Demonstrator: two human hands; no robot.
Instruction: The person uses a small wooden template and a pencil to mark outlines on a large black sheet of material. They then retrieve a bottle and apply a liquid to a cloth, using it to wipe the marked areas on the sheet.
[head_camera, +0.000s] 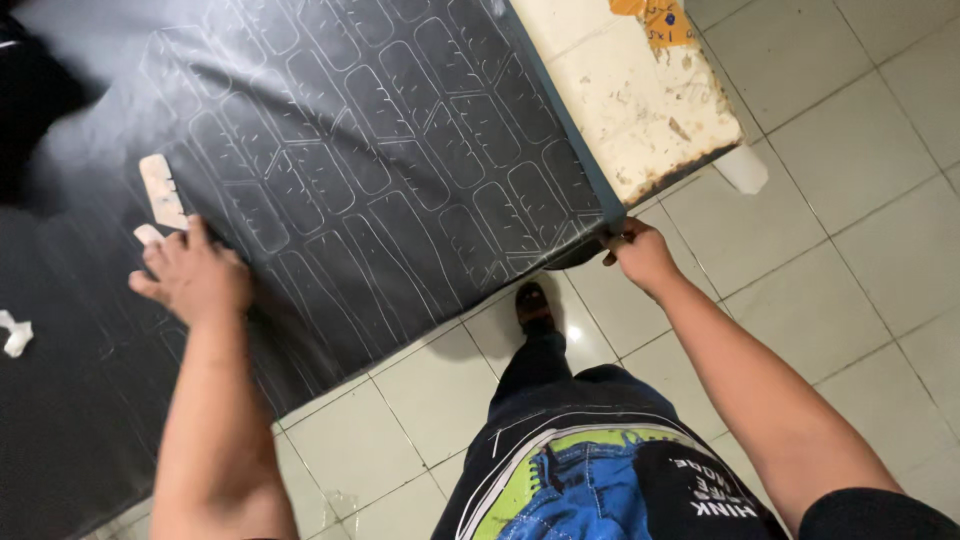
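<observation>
Both forearms are bare down to the left hand (195, 275) and right hand (640, 255), with a black short sleeve (870, 515) showing at the right upper arm. The person wears dark trousers (545, 375), a black shoe (532, 303), and a black garment (610, 485) printed with blue, lime-green and white patches.

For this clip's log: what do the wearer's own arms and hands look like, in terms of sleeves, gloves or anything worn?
Both arms are bare along the forearms. The left hand and right hand wear no gloves, and no rings, watch or wristband show. A dark short sleeve shows only at the right upper arm, at the picture's lower edge; the left arm's sleeve is out of view.
</observation>
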